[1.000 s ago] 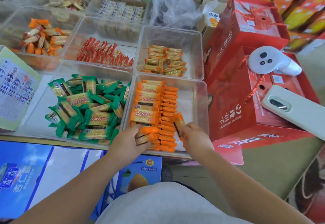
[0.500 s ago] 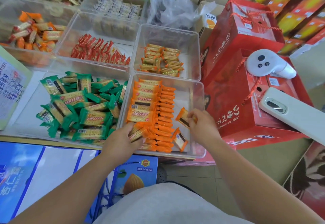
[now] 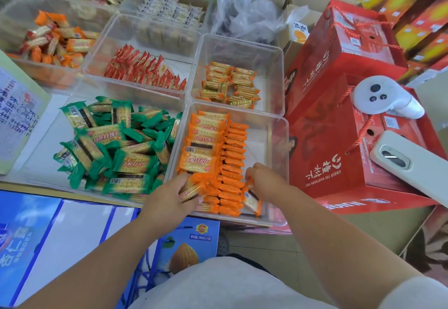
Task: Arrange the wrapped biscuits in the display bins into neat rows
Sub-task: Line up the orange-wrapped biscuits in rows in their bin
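Both hands inside the clear bin (image 3: 281, 144).
Left hand (image 3: 167, 199) grips a stack of orange-wrapped biscuits (image 3: 194, 187); right hand (image 3: 269, 180), fingers curled, touches the upright row (image 3: 232, 161); grasp indeterminate.

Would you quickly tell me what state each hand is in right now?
Left hand: holding a bundle of orange biscuit packets.
Right hand: fingers curled over a loose orange packet; grip cannot be told.

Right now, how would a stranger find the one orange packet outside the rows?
Left of the red gift box sits a clear bin of orange biscuits. In its near right corner, below the right hand, lies the packet: alone and askew, while its neighbours are stacked in rows.
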The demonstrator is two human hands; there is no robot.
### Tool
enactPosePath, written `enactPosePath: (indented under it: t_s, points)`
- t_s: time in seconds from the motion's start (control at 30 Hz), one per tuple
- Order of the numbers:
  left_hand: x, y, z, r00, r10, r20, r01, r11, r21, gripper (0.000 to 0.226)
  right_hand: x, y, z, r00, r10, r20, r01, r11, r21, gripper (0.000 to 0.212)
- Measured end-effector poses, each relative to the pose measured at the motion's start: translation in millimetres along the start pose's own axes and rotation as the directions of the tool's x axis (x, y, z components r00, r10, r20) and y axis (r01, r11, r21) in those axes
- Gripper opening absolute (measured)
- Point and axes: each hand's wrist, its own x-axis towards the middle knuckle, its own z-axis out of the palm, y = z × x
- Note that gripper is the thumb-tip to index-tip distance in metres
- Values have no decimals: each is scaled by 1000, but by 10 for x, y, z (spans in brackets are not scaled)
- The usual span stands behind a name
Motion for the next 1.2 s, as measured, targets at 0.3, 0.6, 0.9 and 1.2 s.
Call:
enactPosePath:
  t_s: [0.3, 0.6, 0.9, 1.2]
  points:
    - [7, 13, -15, 999, -16, 30, 17, 1000, -24, 46, 19, 54, 66, 957, -17, 291, 47, 994, -94, 48]
    - [11, 10, -11, 999, -31, 17, 32, 999, -26, 44, 55, -78, 273, 965, 108, 241, -105, 994, -22, 68]
    - [18, 0, -15, 1000, -22, 16, 22, 999, -25, 42, -66, -167, 299, 986, 141, 95, -152, 981, 122, 15]
    - [7, -19, -5, 1000, -3, 6, 3, 999, -43, 38, -477, -108, 174, 984, 126, 128, -169, 893, 418, 22]
